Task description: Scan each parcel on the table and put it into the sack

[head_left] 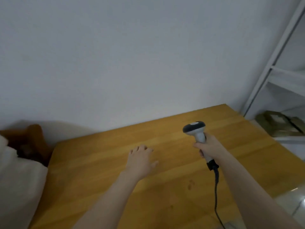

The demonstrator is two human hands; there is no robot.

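While the right hand (208,146) gripped the pale, dark-headed barcode scanner (195,129) by its handle, head pointing toward the top of the frame, the left hand (140,160) hung released, fingers spread, over the smooth wooden table (165,187); no parcel showed on that surface; the soft white sack (18,179) lay at the left edge, nearer the left hand; a brown shape (31,141) sat above it, identity not determinable.

Open wood of the table (107,187) runs from the lower centre of the frame up to the wall (132,63), which closes the far side. The white sack (18,179) bulges against its left edge. A metal rack (279,66) stands off the right corner. The black cable (215,187) of the scanner (196,131) hangs at lower right.
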